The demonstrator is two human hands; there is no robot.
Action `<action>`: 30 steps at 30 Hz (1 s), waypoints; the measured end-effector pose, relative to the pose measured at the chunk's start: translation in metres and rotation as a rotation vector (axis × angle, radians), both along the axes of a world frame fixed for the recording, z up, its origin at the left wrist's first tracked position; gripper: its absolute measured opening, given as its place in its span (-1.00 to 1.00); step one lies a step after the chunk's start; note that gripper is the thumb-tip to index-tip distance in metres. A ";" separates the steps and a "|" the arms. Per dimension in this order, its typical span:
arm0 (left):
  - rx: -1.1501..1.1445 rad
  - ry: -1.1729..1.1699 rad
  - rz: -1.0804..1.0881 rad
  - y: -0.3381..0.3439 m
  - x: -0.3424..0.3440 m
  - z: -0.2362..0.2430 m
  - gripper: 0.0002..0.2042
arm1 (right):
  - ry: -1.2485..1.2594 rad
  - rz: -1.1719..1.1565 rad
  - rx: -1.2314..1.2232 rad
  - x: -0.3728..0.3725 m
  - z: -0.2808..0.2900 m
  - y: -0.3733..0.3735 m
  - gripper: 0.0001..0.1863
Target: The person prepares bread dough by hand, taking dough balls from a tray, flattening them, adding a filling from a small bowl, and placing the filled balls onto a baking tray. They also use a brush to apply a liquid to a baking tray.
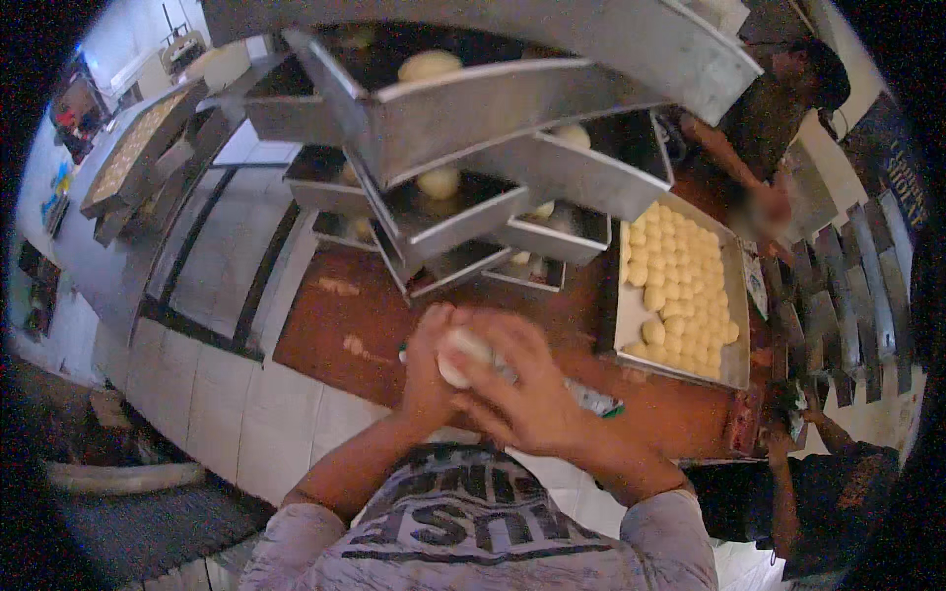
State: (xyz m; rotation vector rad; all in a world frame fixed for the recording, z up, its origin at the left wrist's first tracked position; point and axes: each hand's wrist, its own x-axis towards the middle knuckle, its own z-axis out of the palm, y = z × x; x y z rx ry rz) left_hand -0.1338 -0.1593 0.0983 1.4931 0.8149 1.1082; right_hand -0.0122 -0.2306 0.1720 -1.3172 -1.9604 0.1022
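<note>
Dough ball (461,355) sat pressed between both hands above the brown worktop (335,325): left hand (429,369) cupped its left side, right hand (527,389) curled over it, fingers half closed. Tray of dough pieces (731,295) lay to the right.

You work over a reddish-brown table (325,325); take the flat tray (734,364) filled with pale dough balls (680,286) as your landmark; it lies on the table's right side; left of it stand stacked metal bread tins (443,227); nearer you than the tray lies a crumpled plastic wrapper (596,399); far left of it, smears of dough (353,345) stick to the bare wood.
</note>
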 end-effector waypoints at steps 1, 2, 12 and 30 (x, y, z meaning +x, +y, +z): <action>-0.059 -0.067 -0.043 0.004 0.002 -0.006 -0.68 | -0.147 0.120 -0.003 0.001 0.003 0.000 -0.46; -0.119 -0.137 -0.087 0.009 0.006 -0.001 -0.67 | -0.178 0.139 -0.045 0.007 0.012 0.000 -0.44; 0.530 0.786 0.242 0.072 -0.089 -0.063 -0.73 | -0.073 0.261 0.090 0.105 0.253 0.028 -0.45; 0.451 0.847 0.148 0.079 -0.111 -0.085 -0.72 | -0.577 -0.301 0.072 0.136 0.278 0.289 -0.47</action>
